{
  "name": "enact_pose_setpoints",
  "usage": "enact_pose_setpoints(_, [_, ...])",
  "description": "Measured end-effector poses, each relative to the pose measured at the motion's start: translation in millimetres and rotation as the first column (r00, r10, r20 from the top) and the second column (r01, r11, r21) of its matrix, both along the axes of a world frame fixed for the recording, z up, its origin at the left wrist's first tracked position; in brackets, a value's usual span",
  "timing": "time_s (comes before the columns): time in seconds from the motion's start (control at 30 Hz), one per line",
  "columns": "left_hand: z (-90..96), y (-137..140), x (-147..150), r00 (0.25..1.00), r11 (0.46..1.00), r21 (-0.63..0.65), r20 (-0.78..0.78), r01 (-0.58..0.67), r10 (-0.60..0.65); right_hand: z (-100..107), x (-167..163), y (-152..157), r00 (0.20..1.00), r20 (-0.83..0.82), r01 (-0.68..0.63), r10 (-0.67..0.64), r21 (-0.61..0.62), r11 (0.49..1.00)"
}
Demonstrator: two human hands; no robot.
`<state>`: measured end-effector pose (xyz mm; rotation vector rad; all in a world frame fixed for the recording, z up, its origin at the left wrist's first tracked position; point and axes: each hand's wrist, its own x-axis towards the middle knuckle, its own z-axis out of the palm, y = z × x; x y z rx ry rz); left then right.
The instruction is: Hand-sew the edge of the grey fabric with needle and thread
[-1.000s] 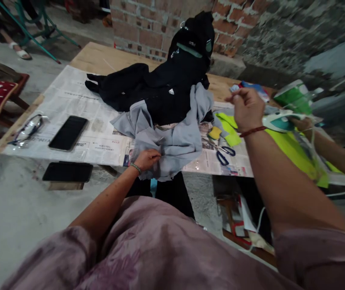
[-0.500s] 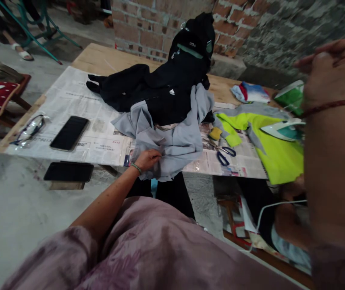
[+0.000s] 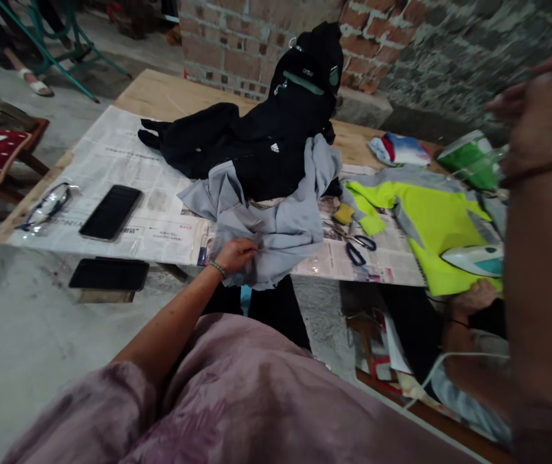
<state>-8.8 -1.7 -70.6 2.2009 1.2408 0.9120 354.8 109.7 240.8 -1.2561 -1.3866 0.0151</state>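
The fingers (image 3: 246,245) of the left hand (image 3: 231,258) are pinching together on the grey cloth (image 3: 285,232), leaving no gap that I can see. The right hand (image 3: 542,109) is hanging in the air at the far right of my view, well apart from the cloth, its fingers bending inward; blur is hiding how tightly they are closing, and I cannot tell whether they are holding anything. A green bracelet (image 3: 217,268) is circling the left wrist.

The grey cloth is lying rumpled at the table's near edge, partly drooping over it toward the wearer's lap, while its upper parts are touching a black garment (image 3: 242,138) bearing a small white logo. To the right, scissors (image 3: 356,251) with dark blue handles are lying beside a small yellow block (image 3: 343,213). Farther right, a neon-yellow and grey top (image 3: 450,212) is spreading flat, with an iron (image 3: 474,259) resting on it and a co-worker's hand (image 3: 476,296) showing just below the iron.

To the left, I am seeing a dark phone (image 3: 110,212) and eyeglasses (image 3: 46,206) lying on newspaper (image 3: 126,154), which is covering much of the wooden table (image 3: 160,84). Behind it all, a brick wall (image 3: 227,42) is standing.
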Motion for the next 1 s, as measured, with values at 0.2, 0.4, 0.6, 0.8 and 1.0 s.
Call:
enact_pose_setpoints(0.2, [5.1, -2.3, 0.0, 1.0, 1.0, -0.002, 0.017, 0.004, -0.004, -98.4, -66.7, -26.0, 0.982, 0.008, -0.172, 0.19, -0.393, 0.903])
enact_pose_setpoints(0.4, [9.4, -5.1, 0.4, 0.998, 0.999, -0.054, 0.063, -0.005, 0.008, -226.9, -142.1, -73.2, 0.785, 0.102, -0.41, 0.611, -0.653, 0.636])
enact_pose_setpoints(0.6, [11.4, -5.6, -0.2, 0.996, 0.998, -0.067, 0.087, 0.001, 0.005, -271.4, -161.0, -79.4, 0.604, 0.292, -0.422, 0.742, -0.673, 0.608])
enact_pose_setpoints(0.8, [13.6, -6.2, -0.3, 0.997, 0.998, -0.057, 0.08, 0.015, -0.01, -274.5, -163.5, -79.2, 0.516, 0.388, -0.364, 0.764, -0.708, 0.605])
enact_pose_setpoints(1.0, [14.3, -5.9, -0.5, 0.998, 0.998, -0.063, 0.063, 0.01, -0.006, -276.4, -166.3, -80.5, 0.493, 0.398, -0.343, 0.774, -0.728, 0.593])
